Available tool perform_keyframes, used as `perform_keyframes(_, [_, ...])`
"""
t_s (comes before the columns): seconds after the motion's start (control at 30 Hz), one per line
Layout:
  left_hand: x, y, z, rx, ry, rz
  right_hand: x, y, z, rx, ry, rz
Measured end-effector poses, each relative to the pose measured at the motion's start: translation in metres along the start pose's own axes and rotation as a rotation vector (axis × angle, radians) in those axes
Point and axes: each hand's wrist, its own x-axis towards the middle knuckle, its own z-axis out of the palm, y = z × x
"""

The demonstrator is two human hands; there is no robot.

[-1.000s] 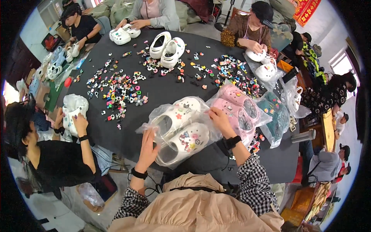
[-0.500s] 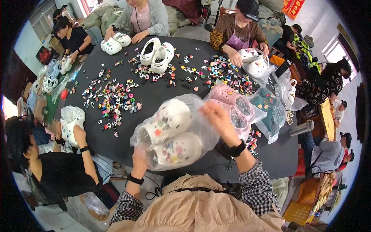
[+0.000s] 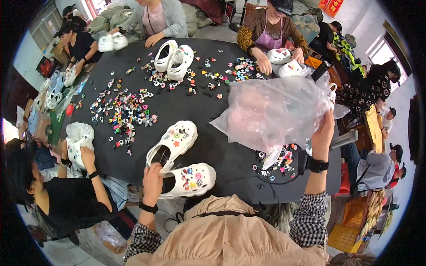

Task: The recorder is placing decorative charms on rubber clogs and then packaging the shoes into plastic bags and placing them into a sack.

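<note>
My left hand (image 3: 152, 182) is closed on the heel end of a pair of white clogs, holding them at the near edge of the table. Colourful charms dot the tops of the upper clog (image 3: 181, 135) and the lower clog (image 3: 199, 177). In my right hand (image 3: 323, 135) is a clear plastic bag (image 3: 275, 113), gripped at its right end and spread out over the table. Pink and green shapes show dimly through it. Small loose charms (image 3: 284, 166) lie below the bag, close to my right wrist.
Loose charms (image 3: 124, 111) are scattered across the dark table (image 3: 208, 115). Another white pair (image 3: 177, 62) stands at the far side. Co-workers handle white clogs at the left, far left and far right. A metal cylinder (image 3: 345, 139) sits at the right edge.
The white clogs have come out of the plastic bag and stay in my left hand. My right hand has carried the bag to the right. A far co-worker's white pair has moved left.
</note>
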Motion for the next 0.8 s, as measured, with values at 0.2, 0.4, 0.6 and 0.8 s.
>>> perform_keyframes(0.2, [0.007,-0.001,0.000,0.099,-0.061,0.048,-0.067,0.028,-0.006,0.681,0.146,0.613])
perform_keyframes(0.4, [0.013,0.043,-0.010,0.401,-0.013,0.149,-0.113,0.027,-0.006,0.566,0.059,0.715])
perform_keyframes(0.6, [0.026,0.010,0.024,0.340,-0.027,0.250,-0.119,-0.002,-0.002,0.565,-0.056,0.881])
perform_keyframes(0.8, [0.032,0.023,0.018,0.322,0.008,0.176,-0.112,-0.025,0.000,-0.209,-0.261,0.133])
